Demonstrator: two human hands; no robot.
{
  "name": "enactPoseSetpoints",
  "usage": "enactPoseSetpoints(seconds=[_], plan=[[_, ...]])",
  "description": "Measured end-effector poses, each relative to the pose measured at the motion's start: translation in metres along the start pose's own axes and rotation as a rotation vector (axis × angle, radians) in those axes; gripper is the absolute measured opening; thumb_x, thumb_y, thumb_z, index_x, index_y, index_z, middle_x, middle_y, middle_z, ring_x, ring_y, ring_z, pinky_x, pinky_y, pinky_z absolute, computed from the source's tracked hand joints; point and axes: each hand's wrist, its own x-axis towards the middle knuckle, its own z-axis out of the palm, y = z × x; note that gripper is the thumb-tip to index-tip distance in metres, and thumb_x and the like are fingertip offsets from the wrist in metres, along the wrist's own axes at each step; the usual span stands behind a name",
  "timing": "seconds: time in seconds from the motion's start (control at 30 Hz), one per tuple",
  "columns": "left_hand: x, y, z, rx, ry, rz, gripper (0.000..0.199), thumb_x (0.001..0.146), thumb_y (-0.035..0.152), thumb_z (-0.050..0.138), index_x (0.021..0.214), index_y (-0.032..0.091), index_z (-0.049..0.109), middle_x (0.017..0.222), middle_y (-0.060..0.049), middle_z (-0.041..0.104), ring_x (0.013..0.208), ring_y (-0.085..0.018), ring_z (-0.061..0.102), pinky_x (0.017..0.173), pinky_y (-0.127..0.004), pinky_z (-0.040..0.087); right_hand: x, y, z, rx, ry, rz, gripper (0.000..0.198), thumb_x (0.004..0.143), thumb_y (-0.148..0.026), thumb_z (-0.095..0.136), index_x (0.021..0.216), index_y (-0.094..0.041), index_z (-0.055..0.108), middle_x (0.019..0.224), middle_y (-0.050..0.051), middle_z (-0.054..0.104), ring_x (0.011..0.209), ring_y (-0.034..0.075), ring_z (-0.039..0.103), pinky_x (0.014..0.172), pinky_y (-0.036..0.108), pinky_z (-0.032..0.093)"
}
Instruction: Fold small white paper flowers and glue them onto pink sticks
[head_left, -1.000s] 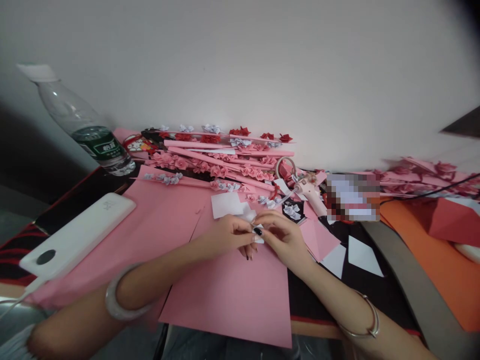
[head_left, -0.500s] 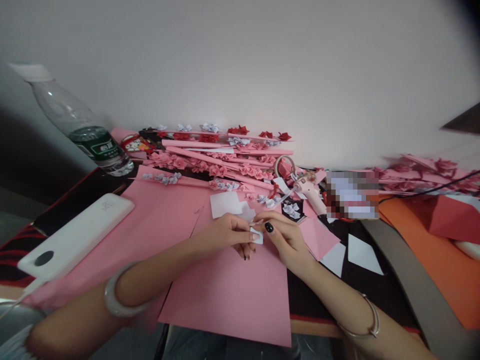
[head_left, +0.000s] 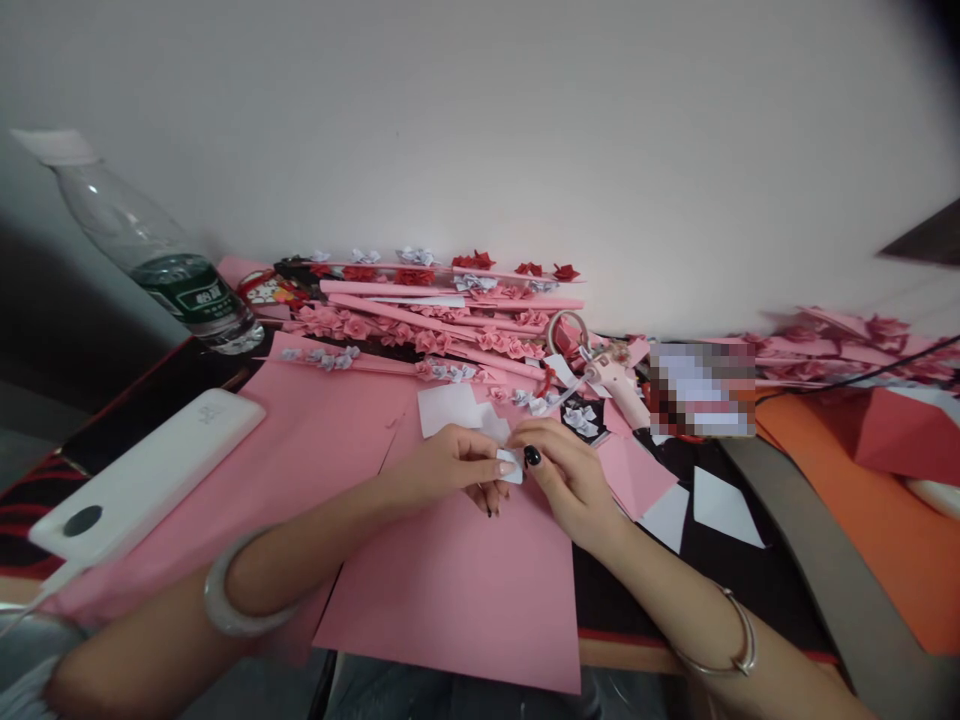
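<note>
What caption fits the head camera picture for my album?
Left hand pinches a small white paper beside the right hand, pink sheet below, paper flowers beyond.

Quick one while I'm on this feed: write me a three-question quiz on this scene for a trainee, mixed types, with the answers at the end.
1. Multiple choice. What is the left hand pinching?
A) a roll of tape
B) a small white paper piece
C) a bottle cap

2. True or false: a wide pale bangle circles the left forearm, and a thin metal bangle circles the right forearm.

3. Fill in the blank: the large sheet at the far right, beside the curved grey strip, is coloured ____.

Key: 1. B; 2. True; 3. orange
</note>
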Motion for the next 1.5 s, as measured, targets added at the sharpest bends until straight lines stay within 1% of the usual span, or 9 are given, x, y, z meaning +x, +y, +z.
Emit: enactPoseSetpoints(seconds=[0.13,0.23,0.37,0.6,0.77,1.0,1.2,1.4,1.5], plan=[[-0.001,-0.001,0.004,0.079,0.018,0.045,0.022,0.077,0.031,0.057,0.066,0.011,0.060,0.057,-0.001,0.061,0.050,-0.011,0.059,0.054,-0.024,0.050,0.000,0.001,0.003,-0.100,-0.054,0.135,0.011,0.084,-0.024,0.046,0.074,-0.019,0.045,0.062,-0.003,0.043,0.054,0.011,0.041,0.050,0.023,0.034],[-0.002,-0.002,0.005,0.108,0.001,0.049,0.022,0.078,0.030,0.056,0.065,0.012,0.058,0.058,-0.001,0.061,0.050,-0.010,0.060,0.053,-0.024,0.051,0.000,0.000,0.004,-0.072,-0.185,0.127,0.021,0.084,-0.019,0.045,0.064,-0.019,0.038,0.057,-0.005,0.037,0.050,0.009,0.035,0.048,0.021,0.029],[-0.002,-0.003,0.006,0.102,-0.023,0.043,0.024,0.078,0.032,0.057,0.066,0.012,0.059,0.057,-0.001,0.061,0.050,-0.011,0.060,0.053,-0.023,0.051,0.001,-0.001,0.004,0.030,-0.206,0.107,0.025,0.088,-0.017,0.039,0.063,-0.019,0.038,0.057,-0.005,0.038,0.051,0.009,0.036,0.050,0.021,0.029],[-0.001,-0.002,0.004,0.092,0.027,0.068,0.022,0.080,0.027,0.054,0.067,0.010,0.059,0.057,-0.002,0.061,0.050,-0.010,0.060,0.053,-0.023,0.051,0.000,0.006,0.004,0.166,0.014,0.272,0.029,0.091,-0.030,0.034,0.066,-0.019,0.043,0.056,-0.004,0.039,0.050,0.010,0.037,0.048,0.021,0.032],[-0.001,-0.004,0.007,0.093,0.114,0.093,0.018,0.081,0.023,0.052,0.068,0.011,0.058,0.061,-0.001,0.062,0.055,-0.011,0.063,0.057,-0.024,0.052,-0.001,0.004,0.009,0.312,0.053,0.347,0.012,0.084,-0.029,0.051,0.083,-0.018,0.056,0.076,0.002,0.059,0.068,0.013,0.055,0.062,0.024,0.043],[-0.001,-0.001,0.015,0.153,0.201,0.101,0.016,0.078,0.019,0.051,0.066,0.011,0.058,0.061,-0.002,0.063,0.058,-0.012,0.063,0.060,-0.026,0.052,-0.002,0.002,0.015,0.467,0.154,0.433,0.011,0.077,-0.023,0.061,0.067,-0.017,0.061,0.085,0.004,0.067,0.079,0.016,0.062,0.073,0.028,0.046],[-0.002,0.001,0.014,0.168,0.236,0.132,0.019,0.079,0.022,0.051,0.066,0.011,0.059,0.060,-0.002,0.063,0.057,-0.013,0.063,0.060,-0.026,0.052,-0.004,-0.004,0.010,0.356,0.153,0.322,0.025,0.087,-0.026,0.046,0.069,-0.017,0.061,0.092,0.007,0.067,0.087,0.019,0.061,0.079,0.031,0.044],[-0.003,-0.002,0.010,0.159,0.299,0.146,0.018,0.080,0.025,0.051,0.071,0.012,0.060,0.064,-0.002,0.065,0.059,-0.012,0.064,0.061,-0.024,0.052,-0.007,-0.006,0.007,0.156,0.083,0.123,0.026,0.090,-0.022,0.038,0.096,-0.020,0.063,0.108,0.009,0.062,0.101,0.020,0.055,0.086,0.035,0.042],[-0.002,-0.003,0.009,0.124,0.306,0.147,0.016,0.080,0.023,0.052,0.075,0.012,0.061,0.068,-0.002,0.065,0.063,-0.012,0.065,0.063,-0.024,0.053,-0.007,-0.006,0.007,0.080,0.045,0.058,0.027,0.090,-0.018,0.037,0.099,-0.019,0.062,0.110,0.009,0.061,0.106,0.021,0.052,0.090,0.037,0.039]])
